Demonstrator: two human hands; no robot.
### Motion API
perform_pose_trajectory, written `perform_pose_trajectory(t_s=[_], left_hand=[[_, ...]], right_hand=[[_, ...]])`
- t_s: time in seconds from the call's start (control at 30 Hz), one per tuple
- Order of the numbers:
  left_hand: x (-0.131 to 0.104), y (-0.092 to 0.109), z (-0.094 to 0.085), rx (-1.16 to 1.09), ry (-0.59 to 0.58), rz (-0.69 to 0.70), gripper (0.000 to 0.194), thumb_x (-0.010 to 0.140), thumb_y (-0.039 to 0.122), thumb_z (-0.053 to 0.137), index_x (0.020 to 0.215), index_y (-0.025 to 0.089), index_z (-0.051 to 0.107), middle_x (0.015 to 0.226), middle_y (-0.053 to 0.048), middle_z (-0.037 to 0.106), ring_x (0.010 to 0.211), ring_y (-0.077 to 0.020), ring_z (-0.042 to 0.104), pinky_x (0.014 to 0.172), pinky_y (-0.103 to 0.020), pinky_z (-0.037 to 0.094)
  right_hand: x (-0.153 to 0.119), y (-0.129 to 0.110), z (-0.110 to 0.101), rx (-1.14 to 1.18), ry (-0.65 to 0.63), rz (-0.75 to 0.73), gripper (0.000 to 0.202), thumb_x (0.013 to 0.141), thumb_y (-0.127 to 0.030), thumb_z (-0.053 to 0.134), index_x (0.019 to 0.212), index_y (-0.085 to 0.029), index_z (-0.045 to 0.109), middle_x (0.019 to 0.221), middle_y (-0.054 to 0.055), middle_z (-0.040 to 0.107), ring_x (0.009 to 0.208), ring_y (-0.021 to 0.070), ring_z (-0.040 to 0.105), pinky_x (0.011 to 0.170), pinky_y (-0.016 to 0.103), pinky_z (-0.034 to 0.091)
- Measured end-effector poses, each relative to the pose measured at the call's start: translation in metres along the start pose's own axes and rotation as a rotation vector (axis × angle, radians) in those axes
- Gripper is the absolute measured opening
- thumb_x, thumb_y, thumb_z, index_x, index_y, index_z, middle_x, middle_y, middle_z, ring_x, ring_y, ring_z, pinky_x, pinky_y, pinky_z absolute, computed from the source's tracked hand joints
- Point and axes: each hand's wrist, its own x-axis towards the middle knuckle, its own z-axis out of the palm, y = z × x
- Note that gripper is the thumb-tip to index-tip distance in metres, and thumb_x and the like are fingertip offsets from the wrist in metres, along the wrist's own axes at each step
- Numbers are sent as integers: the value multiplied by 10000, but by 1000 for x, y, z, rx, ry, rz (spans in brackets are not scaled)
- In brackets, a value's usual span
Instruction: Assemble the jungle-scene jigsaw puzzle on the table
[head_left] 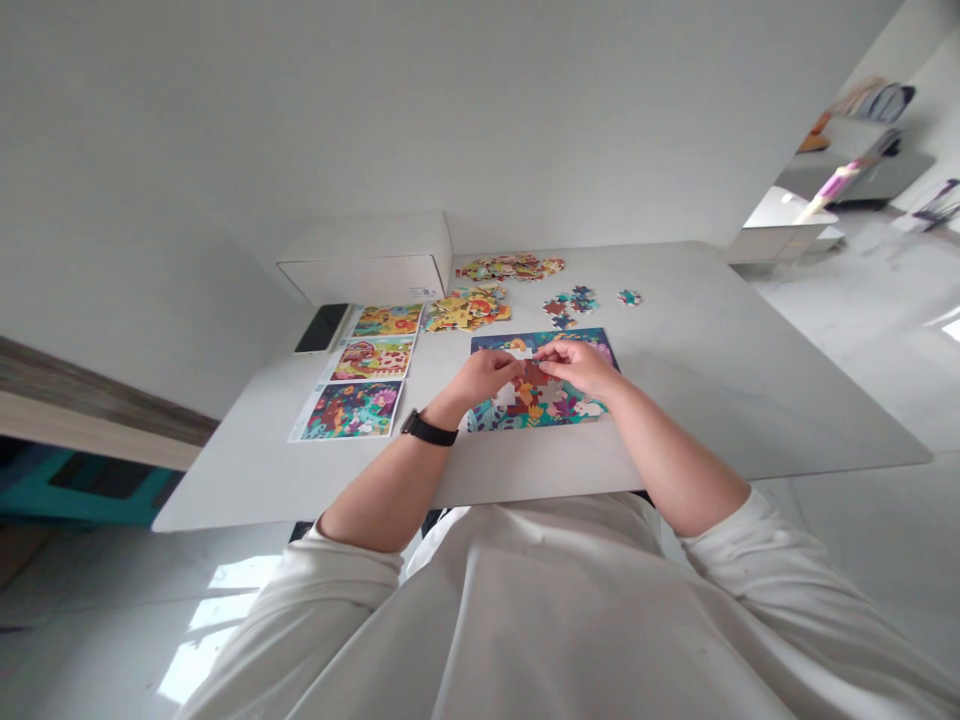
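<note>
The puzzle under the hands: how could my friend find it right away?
Find the pale table, then its near edge. Just beyond that edge, a colourful puzzle lies beneath the left hand and right hand. Unlike the loose yellow pieces behind it, its pieces join into one rectangle.

I'm at a white bench point(697, 350) set against a plain grey wall point(480, 120). Pale glossy floor point(877, 310), 3 bright light patches point(223, 610) on it to my left. White furniture point(780, 243), slightly blurred, past the wall's right end.
</note>
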Motion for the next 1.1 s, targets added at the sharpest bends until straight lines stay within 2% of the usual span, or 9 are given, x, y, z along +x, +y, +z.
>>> perform_pose_trajectory(t_s=[0.1, 0.27, 0.47, 0.77, 0.97, 1.1], left_hand=[[0, -3, -4, 32, 12, 26, 410, 941, 520, 573, 799, 168, 725, 721, -25, 701, 583, -130, 571, 513, -235, 406], [1, -7, -13, -22, -39, 85, 334, 879, 481, 709, 1009, 179, 771, 835, -40, 781, 682, -153, 673, 581, -230, 481], [2, -10, -22, 6, -84, 98, 272, 837, 434, 743, 914, 176, 781, 771, -31, 776, 672, -155, 678, 606, -242, 490], [1, -12, -29, 6, -87, 60, 240, 835, 404, 704, 868, 179, 779, 797, -36, 798, 700, -167, 691, 617, -244, 488], [2, -19, -37, 136, 43, 40, 277, 872, 425, 670, 889, 184, 804, 779, -24, 783, 698, -167, 663, 629, -254, 454], [6, -30, -41, 186, 148, -10, 269, 867, 421, 677, 885, 191, 816, 786, -24, 780, 717, -176, 652, 638, -265, 438]], right_hand=[[1, 2, 4, 5, -42, 14, 289, 837, -395, 803, 1054, -204, 787, 897, 39, 778, 827, 191, 712, 780, 326, 571], [-1, 1, 15, -29, -79, -12, 246, 863, -391, 799, 1039, -220, 789, 934, 42, 797, 850, 199, 739, 805, 341, 593], [-3, 0, 28, -20, -89, -21, 195, 875, -356, 805, 1021, -230, 774, 964, 55, 818, 882, 219, 771, 839, 360, 619], [-5, 0, 25, -96, -67, -68, 217, 913, -345, 757, 1105, -245, 777, 1055, 56, 814, 937, 219, 761, 871, 364, 609], [-4, -5, 14, -167, 21, -20, 226, 993, -370, 632, 1106, -230, 768, 933, 44, 799, 800, 188, 724, 757, 313, 564], [-3, -6, 7, -164, 83, 34, 263, 983, -435, 641, 1091, -224, 755, 926, 57, 800, 773, 189, 711, 640, 276, 514]])
